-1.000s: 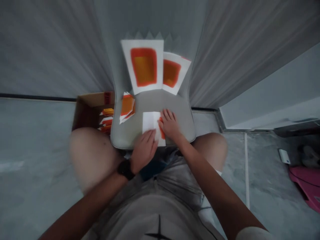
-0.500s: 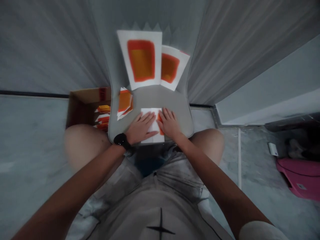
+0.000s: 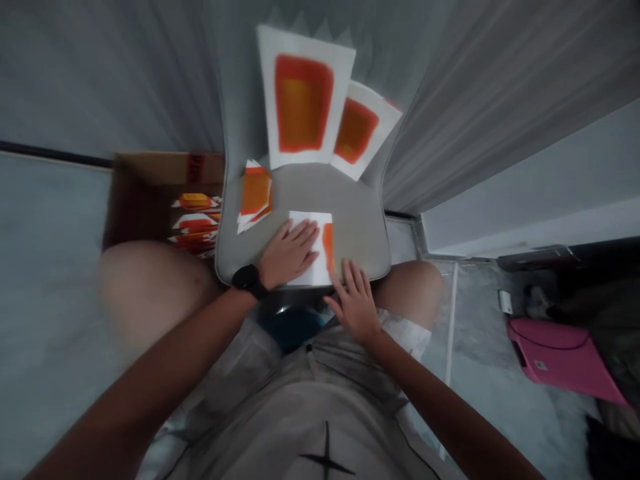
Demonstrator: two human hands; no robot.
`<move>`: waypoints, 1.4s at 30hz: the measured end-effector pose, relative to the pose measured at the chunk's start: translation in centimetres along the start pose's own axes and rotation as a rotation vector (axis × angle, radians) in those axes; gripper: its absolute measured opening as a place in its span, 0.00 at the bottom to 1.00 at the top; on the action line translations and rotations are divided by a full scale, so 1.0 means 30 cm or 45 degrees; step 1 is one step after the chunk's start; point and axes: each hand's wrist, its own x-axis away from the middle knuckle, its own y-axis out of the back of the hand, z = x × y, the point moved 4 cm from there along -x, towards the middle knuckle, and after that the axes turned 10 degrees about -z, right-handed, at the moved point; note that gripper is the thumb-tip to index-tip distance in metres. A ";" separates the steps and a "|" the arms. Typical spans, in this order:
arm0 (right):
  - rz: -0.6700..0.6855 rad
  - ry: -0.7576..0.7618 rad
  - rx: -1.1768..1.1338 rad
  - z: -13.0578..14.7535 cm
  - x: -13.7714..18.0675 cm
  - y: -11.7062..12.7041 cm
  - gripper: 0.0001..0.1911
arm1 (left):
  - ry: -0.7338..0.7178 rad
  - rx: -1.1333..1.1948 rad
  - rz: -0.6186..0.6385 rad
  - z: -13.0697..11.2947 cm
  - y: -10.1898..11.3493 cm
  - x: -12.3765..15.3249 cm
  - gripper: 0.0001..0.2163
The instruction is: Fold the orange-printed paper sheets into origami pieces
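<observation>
Two open hands: left hand [image 3: 289, 253] flat on folded white paper [image 3: 323, 230], right hand [image 3: 354, 300] beside.
Likely light, flimsy on the chair seat [image 3: 345, 207]; edge pinch best.

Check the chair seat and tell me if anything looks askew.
The small stack of orange-printed paper looks askew: its white corners fan out unevenly instead of lining up. It lies on the seat, left of the sheet under the left hand.

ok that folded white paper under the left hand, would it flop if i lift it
Likely floppy and light: the white paper looks like a thin sheet. The fold may stiffen it slightly. It could slide on the smooth grey chair seat once the left hand lifts.
</observation>
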 end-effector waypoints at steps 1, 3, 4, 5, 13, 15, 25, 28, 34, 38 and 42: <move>0.002 0.007 -0.023 0.007 0.030 0.009 0.35 | 0.003 0.001 -0.007 0.000 -0.001 0.000 0.28; -0.002 0.005 -0.096 0.020 0.078 0.025 0.35 | 0.004 0.008 -0.020 0.004 -0.003 0.000 0.28; -0.010 -0.007 -0.141 0.024 0.093 0.031 0.35 | 0.005 0.016 -0.028 0.007 -0.003 0.000 0.28; -0.024 -0.029 -0.187 0.026 0.101 0.035 0.35 | 0.006 0.025 -0.038 0.009 0.000 0.000 0.28; -0.151 -0.150 -0.353 -0.060 -0.101 0.052 0.30 | 0.085 0.076 -0.209 -0.118 0.051 0.013 0.20; -0.143 -0.149 -0.368 -0.097 -0.171 0.047 0.29 | 0.172 0.060 -0.223 -0.195 0.042 0.026 0.20; -0.349 -0.312 -0.667 -0.128 -0.147 0.048 0.25 | -0.040 -0.072 -0.027 -0.228 -0.023 0.091 0.25; -0.460 -0.467 -0.802 -0.125 -0.109 0.050 0.23 | -0.150 -0.050 0.009 -0.190 -0.005 0.109 0.22; -0.310 -0.770 -0.919 -0.157 -0.244 -0.007 0.22 | -0.137 -0.004 -0.065 -0.244 -0.027 0.100 0.20; -0.127 -0.926 -0.770 -0.215 -0.417 -0.009 0.19 | -0.118 0.009 -0.069 -0.284 -0.043 0.070 0.20; -0.002 -0.862 -0.716 -0.218 -0.558 0.004 0.14 | -0.101 -0.009 -0.070 -0.265 -0.023 0.039 0.21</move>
